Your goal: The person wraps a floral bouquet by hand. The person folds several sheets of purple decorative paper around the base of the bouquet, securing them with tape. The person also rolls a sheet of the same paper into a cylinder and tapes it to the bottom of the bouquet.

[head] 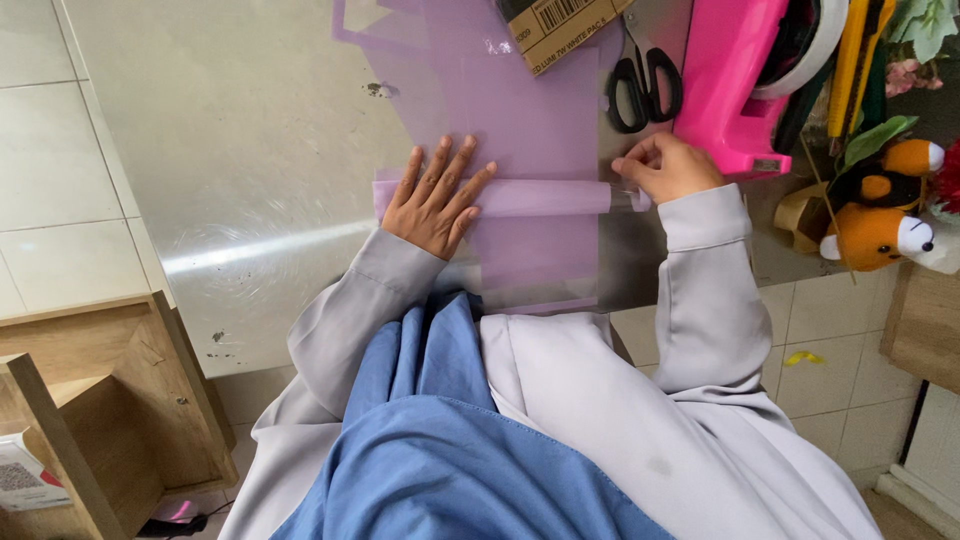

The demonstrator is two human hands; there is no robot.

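Note:
A sheet of translucent purple film (540, 120) lies on a shiny metal table (250, 150). Part of it is rolled into a tube (545, 197) lying crosswise. My left hand (437, 195) rests flat on the tube's left end, fingers spread. My right hand (668, 167) pinches the tube's right end, where a clear core sticks out. Both arms wear grey sleeves, and a blue cloth hangs below my chest.
Black-handled scissors (645, 88) lie just beyond my right hand. A pink tape dispenser (735, 85) stands to their right, a cardboard box (560, 30) at the top edge. A plush fox (885, 215) and artificial flowers sit far right. A wooden shelf (100, 400) stands lower left.

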